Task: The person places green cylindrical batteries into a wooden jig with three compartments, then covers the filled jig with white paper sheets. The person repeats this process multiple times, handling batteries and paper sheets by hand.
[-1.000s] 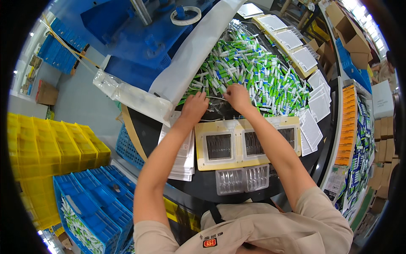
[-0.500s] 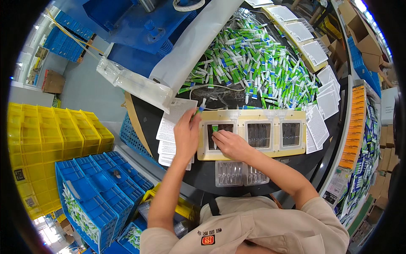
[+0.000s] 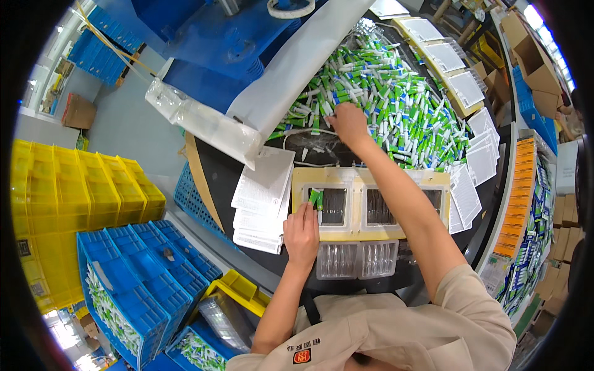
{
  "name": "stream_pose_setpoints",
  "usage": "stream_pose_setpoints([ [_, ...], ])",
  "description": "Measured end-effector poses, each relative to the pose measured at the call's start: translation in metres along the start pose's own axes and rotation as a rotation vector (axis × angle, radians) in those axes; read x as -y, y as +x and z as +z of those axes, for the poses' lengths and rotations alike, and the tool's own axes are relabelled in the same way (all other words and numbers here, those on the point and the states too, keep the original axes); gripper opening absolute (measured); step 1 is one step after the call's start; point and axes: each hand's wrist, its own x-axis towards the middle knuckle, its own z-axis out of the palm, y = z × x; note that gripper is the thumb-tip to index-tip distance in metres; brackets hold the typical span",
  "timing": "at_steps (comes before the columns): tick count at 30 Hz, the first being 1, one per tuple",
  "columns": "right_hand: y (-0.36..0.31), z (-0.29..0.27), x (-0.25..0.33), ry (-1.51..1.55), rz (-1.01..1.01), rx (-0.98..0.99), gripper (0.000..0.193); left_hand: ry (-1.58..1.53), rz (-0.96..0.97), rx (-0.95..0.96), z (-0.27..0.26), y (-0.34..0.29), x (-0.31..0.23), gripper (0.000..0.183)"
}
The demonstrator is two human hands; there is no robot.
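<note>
A cream-yellow frame [image 3: 371, 232] with a row of windows lies flat on the black table, clear ribbed plastic showing inside. My left hand [image 3: 301, 234] is at its left window, fingers closed at a small green-and-white tube [image 3: 314, 198]. Beside that tube, a second small tube [image 3: 320, 203] lies in the window. My right hand [image 3: 351, 125] reaches across the frame to the near left edge of a large heap of green, white and blue tubes [image 3: 402, 117]. Its fingers are bent together, and what they hold is hidden. My right forearm covers part of the right-hand windows.
Printed white cards [image 3: 263, 185] lie left of the frame, more cards [image 3: 481, 151] to the right. Clear blister trays [image 3: 357, 260] sit at the near edge. A blue machine [image 3: 216, 55] stands far left; blue crates [image 3: 133, 278] and yellow crates [image 3: 80, 216] are stacked left.
My left hand has brought its tube down from above the frame's corner into the left window. My right hand has left that window and gone out to the heap.
</note>
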Motion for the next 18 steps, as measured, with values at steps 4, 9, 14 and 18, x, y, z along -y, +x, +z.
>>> stream_pose_setpoints([
  [4,-0.031,-0.042,-0.001,0.29,-0.069,-0.051,0.019,-0.026,-0.146,0.166,-0.006,-0.015,-0.005,0.037],
  [9,-0.17,-0.071,0.029,0.626,-0.194,-0.106,0.022,0.121,0.072,0.251,-0.012,-0.022,0.001,0.044],
  [14,-0.226,-0.03,0.052,0.596,-0.135,-0.287,0.02,0.098,0.106,0.353,-0.012,-0.02,0.006,0.047],
  [18,-0.231,-0.014,0.063,0.347,-0.204,-0.313,0.025,0.069,0.165,0.422,-0.016,-0.017,0.007,0.051],
])
